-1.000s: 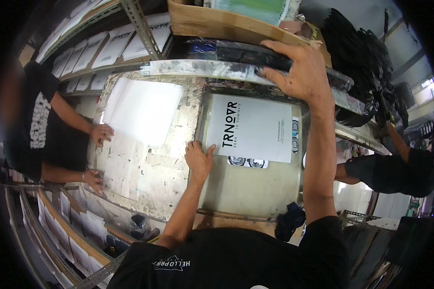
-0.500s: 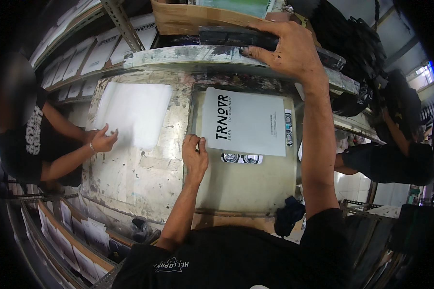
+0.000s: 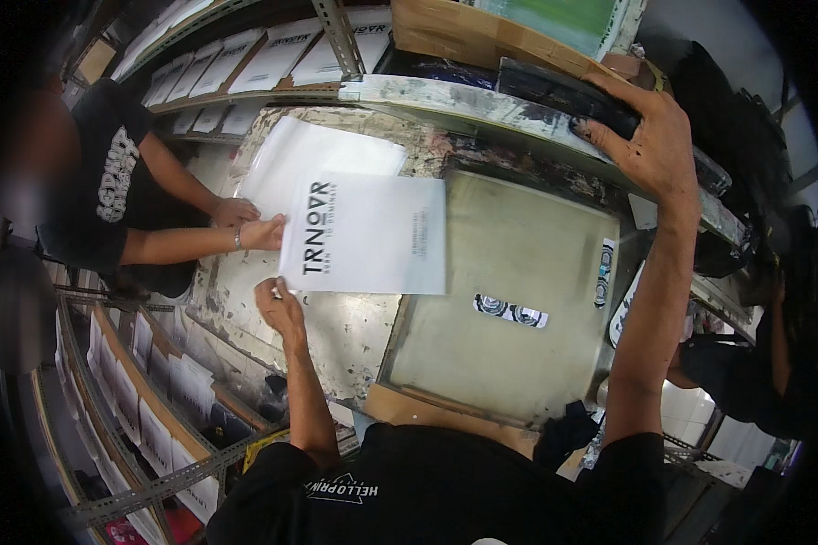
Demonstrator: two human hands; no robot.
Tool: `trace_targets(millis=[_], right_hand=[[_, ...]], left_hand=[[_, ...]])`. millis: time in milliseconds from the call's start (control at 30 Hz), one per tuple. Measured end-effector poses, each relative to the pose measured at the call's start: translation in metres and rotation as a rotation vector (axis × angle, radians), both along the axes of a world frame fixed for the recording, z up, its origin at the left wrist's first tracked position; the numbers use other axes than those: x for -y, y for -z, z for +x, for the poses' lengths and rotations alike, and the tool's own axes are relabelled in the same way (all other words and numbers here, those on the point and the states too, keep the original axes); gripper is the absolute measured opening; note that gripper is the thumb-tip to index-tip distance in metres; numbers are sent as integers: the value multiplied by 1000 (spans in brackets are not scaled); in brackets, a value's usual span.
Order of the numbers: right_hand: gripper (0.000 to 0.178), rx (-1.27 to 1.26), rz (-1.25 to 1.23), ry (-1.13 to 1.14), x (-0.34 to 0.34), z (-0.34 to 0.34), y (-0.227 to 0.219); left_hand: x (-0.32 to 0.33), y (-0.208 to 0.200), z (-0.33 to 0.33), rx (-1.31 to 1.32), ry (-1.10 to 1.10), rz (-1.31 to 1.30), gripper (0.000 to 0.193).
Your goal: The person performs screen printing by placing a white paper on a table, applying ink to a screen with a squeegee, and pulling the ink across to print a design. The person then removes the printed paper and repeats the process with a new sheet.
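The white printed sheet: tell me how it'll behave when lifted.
The white printed sheet is probably light for its size, since the left hand grips it with fingertips at one corner. It looks thin, so it likely bends easily and may droop if unsupported.

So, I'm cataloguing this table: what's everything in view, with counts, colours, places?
printed sheet: one, white, centre
plain sheets: uncountable, white, beyond
board: one, khaki, right
patterned strips: two, black and white, on board
table: one, pale, underneath
long bar: one, whitish, beyond board
dark bar: one, black, behind it
carton: one, brown, top
shelved sheets: many, white, left
cloth: one, black, lower right
workers: two, black clothing, both sides
left hand: one, bare, pinching printed sheet
right hand: one, bare, on dark bar
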State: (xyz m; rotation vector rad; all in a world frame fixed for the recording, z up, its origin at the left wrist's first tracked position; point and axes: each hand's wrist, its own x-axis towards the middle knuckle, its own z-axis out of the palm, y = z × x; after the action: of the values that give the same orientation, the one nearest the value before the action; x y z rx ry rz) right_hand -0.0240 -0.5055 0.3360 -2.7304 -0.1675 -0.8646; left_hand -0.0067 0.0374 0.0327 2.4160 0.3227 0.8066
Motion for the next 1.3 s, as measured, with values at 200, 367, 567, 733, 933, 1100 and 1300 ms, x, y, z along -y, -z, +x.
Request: trace_targets(millis=[200, 367, 567, 733, 933, 1100, 1300], right_hand=[[54, -5, -26, 24, -1, -1, -2], [54, 0, -13, 18, 2, 1, -2], [55, -6, 16, -18, 5, 4, -2], [55, 18, -70, 52, 1, 0, -2], [56, -42, 2, 45, 2, 0, -3], [57, -20, -23, 57, 0, 2, -2], [56, 10, -48, 53, 6, 2, 0]], left_hand=[[47, -41, 21, 389, 66, 288, 30], [105, 1, 70, 76, 379, 192, 30], [83, 64, 104, -136, 383, 152, 21], [79, 50, 125, -13, 409, 22, 10], [86, 28, 140, -409, 359, -341, 29], [91, 15, 139, -67, 411, -426, 13], [157, -32, 81, -243, 1022, 24, 24]])
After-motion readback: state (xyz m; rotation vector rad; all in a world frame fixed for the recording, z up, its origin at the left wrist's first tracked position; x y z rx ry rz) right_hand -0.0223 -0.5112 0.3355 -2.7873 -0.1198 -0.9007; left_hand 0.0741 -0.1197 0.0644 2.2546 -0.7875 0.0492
